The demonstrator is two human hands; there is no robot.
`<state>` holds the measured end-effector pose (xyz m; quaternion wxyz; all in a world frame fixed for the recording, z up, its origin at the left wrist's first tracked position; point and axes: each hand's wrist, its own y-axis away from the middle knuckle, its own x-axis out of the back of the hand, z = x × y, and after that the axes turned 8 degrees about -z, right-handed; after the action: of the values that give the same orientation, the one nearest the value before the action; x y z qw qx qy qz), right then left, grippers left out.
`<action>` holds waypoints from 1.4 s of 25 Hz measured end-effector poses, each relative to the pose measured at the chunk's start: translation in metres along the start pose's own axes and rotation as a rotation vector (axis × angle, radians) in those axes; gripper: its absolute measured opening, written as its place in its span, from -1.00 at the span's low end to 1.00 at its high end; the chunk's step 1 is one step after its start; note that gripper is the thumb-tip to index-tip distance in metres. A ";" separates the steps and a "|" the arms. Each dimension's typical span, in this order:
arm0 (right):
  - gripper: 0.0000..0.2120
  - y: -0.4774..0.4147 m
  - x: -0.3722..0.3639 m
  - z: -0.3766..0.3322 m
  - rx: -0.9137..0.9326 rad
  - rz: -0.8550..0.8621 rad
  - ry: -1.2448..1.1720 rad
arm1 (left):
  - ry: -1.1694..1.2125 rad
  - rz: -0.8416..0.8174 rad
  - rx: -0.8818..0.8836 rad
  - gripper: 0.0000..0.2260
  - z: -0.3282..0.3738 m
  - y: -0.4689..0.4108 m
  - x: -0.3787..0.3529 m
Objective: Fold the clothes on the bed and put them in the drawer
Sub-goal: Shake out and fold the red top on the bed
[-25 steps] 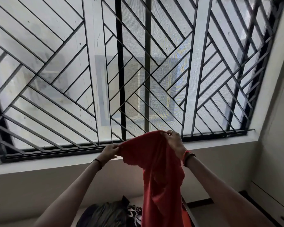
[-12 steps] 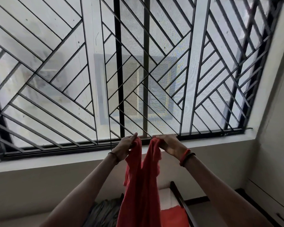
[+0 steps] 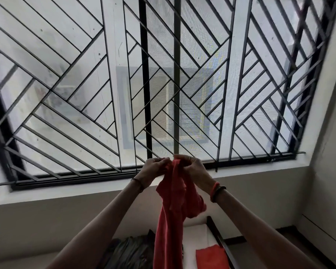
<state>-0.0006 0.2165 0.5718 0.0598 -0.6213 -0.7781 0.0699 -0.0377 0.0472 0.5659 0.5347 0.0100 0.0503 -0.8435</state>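
Note:
A red garment hangs doubled lengthwise from both my hands, raised in front of the window. My left hand and my right hand pinch its top edge side by side, almost touching. Below, on the white bed, lies a dark grey heap of clothes at the left and a flat red folded piece at the right. No drawer shows in this view.
A large window with a black diagonal metal grille fills the wall ahead, above a white sill. The bed's dark frame edge runs along its right side. A pale cabinet front stands at the right.
My two hands have come together, bringing the garment's top corners to meet. The red cloth went from spread wide to hanging narrow and doubled.

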 end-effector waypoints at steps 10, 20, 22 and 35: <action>-0.90 -0.004 0.005 -0.004 0.200 0.132 0.671 | -0.083 -0.024 -0.034 -0.75 -0.003 0.007 -0.007; -0.90 0.004 0.004 -0.015 0.054 -0.048 0.680 | -0.095 -0.057 0.011 -0.81 -0.002 0.014 -0.014; -0.91 0.005 -0.001 -0.016 -0.009 -0.054 0.575 | -0.092 -0.070 0.021 -0.89 -0.001 0.016 -0.014; -0.82 0.011 -0.004 -0.044 -0.013 -0.395 0.610 | -0.017 -0.166 0.035 -0.77 -0.001 0.031 -0.004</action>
<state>0.0192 0.2163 0.6125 0.2977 -0.4517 -0.8299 -0.1364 -0.0077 0.0376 0.5624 0.4630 0.0080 0.0317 -0.8858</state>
